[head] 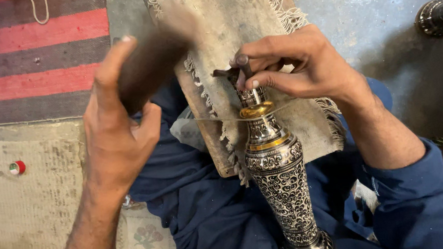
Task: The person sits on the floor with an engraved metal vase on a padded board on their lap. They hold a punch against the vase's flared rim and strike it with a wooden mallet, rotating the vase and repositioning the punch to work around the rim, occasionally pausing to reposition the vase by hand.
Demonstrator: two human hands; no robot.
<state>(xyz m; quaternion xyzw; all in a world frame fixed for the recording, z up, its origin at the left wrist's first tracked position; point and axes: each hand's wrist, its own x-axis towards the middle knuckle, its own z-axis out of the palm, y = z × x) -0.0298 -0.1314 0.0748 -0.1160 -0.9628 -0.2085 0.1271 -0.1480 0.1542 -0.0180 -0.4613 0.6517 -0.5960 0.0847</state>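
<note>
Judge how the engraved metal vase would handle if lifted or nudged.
The vase is probably stiff and fairly heavy, being ornate metal. Its polished surface may be slippery. Lying across the lap with a round body, it would likely roll if the right hand let go.

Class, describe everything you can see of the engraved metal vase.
The vase looks like silvery metal covered in dark floral engraving, with two gold bands near its narrow neck. It lies tilted across the person's blue-clad lap, neck resting on a fringed cloth-covered board. The right hand presses a thin punch against its neck.
</note>
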